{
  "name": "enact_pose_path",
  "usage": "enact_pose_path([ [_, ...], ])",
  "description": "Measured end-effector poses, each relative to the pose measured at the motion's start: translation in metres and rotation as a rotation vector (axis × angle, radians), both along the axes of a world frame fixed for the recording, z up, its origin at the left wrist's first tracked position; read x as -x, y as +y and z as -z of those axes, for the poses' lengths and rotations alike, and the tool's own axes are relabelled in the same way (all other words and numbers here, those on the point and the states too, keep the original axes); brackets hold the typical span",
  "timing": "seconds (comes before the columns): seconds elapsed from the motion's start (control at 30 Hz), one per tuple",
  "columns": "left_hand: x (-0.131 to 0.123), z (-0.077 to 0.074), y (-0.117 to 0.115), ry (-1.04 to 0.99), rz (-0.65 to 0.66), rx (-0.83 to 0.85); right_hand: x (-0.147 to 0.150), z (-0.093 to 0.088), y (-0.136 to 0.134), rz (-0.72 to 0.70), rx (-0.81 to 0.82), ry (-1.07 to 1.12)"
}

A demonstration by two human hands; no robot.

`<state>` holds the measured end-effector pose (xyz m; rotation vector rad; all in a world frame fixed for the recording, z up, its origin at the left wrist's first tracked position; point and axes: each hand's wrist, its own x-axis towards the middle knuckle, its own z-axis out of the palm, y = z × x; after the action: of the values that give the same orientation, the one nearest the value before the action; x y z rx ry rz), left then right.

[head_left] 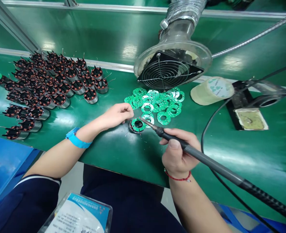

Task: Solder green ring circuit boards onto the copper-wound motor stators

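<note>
In my right hand (180, 150) is a soldering iron (193, 152), held like a pen, its tip pointing left at a motor stator (134, 130). A green ring-shaped circuit board (138, 124) sits on top of that stator, and the iron's tip is at the board's upper right edge. My left hand (120, 115) is just left of the board with its fingers curled together. What those fingers hold, if anything, is too small to make out. Behind the stator lies a pile of loose green ring boards (157, 103).
Many wound stators (53, 82) stand in rows at the left. A fume extractor fan (165, 71) hangs over the boards. At the right are a roll of tape (212, 90) and an iron stand (256, 94) with a sponge (251, 119). The iron's cable (203, 129) loops nearby.
</note>
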<state>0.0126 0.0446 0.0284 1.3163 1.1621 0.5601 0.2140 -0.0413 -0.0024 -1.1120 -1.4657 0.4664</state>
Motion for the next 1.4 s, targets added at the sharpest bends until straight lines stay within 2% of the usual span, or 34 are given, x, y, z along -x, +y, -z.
enact_pose_path([
  [0.23,-0.004,0.011,-0.006,0.121,0.012,-0.242,-0.002,0.003,-0.001,-0.063,0.007,-0.079],
  [0.57,-0.01,0.006,-0.016,0.264,-0.021,-0.449,-0.001,0.002,0.0,-0.042,-0.086,-0.084],
  [0.7,-0.011,0.007,-0.017,0.325,-0.013,-0.566,0.007,0.0,0.005,-0.031,-0.007,-0.047],
  [0.77,-0.011,0.009,-0.017,0.343,-0.008,-0.613,0.011,-0.001,0.009,-0.056,0.045,-0.123],
  [0.9,-0.012,0.01,-0.016,0.362,0.001,-0.62,0.019,-0.001,0.018,-0.208,0.089,-0.396],
  [0.97,-0.011,0.009,-0.015,0.371,0.009,-0.573,0.021,0.001,0.021,-0.27,0.114,-0.447],
  [1.07,-0.003,0.004,-0.017,0.393,0.048,-0.484,0.02,0.004,0.022,-0.25,0.144,-0.439],
  [1.2,0.01,-0.002,-0.024,0.52,0.333,-0.503,0.014,0.007,0.022,-0.179,0.148,-0.403],
  [1.27,0.014,-0.003,-0.025,0.571,0.409,-0.56,0.012,0.009,0.022,-0.182,0.138,-0.407],
  [1.33,0.014,-0.002,-0.025,0.534,0.35,-0.604,0.011,0.011,0.021,-0.18,0.115,-0.419],
  [1.4,0.013,-0.001,-0.023,0.414,0.248,-0.594,0.013,0.012,0.021,-0.181,0.094,-0.436],
])
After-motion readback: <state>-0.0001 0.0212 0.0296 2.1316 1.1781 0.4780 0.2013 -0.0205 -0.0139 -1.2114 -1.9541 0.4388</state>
